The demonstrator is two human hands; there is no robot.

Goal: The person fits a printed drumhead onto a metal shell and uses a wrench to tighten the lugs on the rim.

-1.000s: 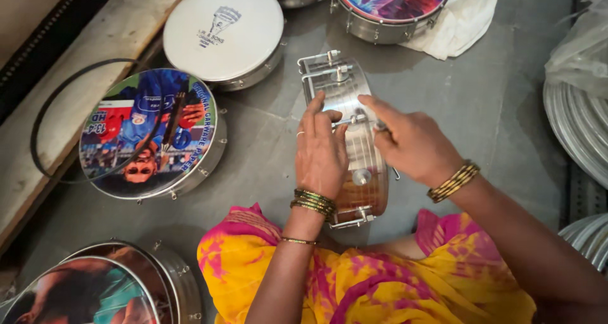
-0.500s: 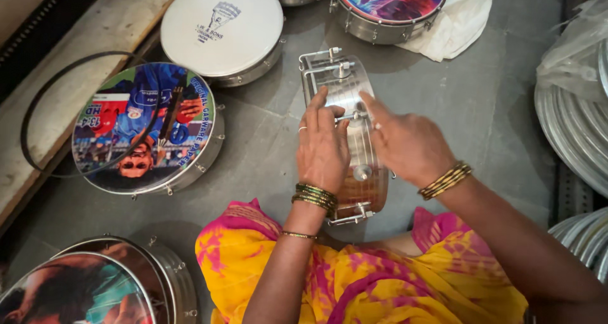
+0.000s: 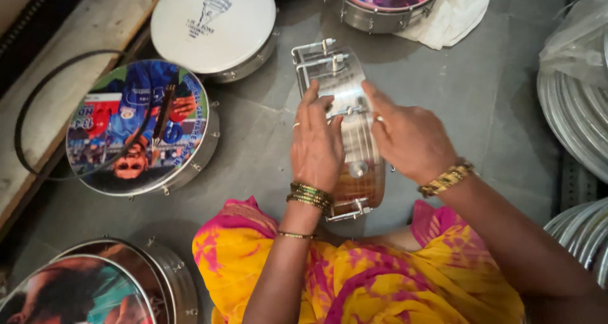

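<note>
Head view, notes as dialogue.

A: Nearest, the left hand (image 3: 316, 148) lies flat, fingers spread, pressing the shiny drum shell (image 3: 352, 118), which stands on edge on the grey floor (image 3: 266, 166) at the person's lap.

B: Right hand (image 3: 408, 137)?

A: Fingers apart, tips touching a tension rod (image 3: 345, 111). Judgement: brace the shell firmly so it cannot roll; keep fingertips square on the hardware.

B: Beyond?

A: Picture-faced drum (image 3: 136, 128) left, white-headed drum (image 3: 213, 25) farther.

even, soft overhead light; mild glare on the steel drum shell (image 3: 345, 90); faint shadows, edges slightly soft.
</note>
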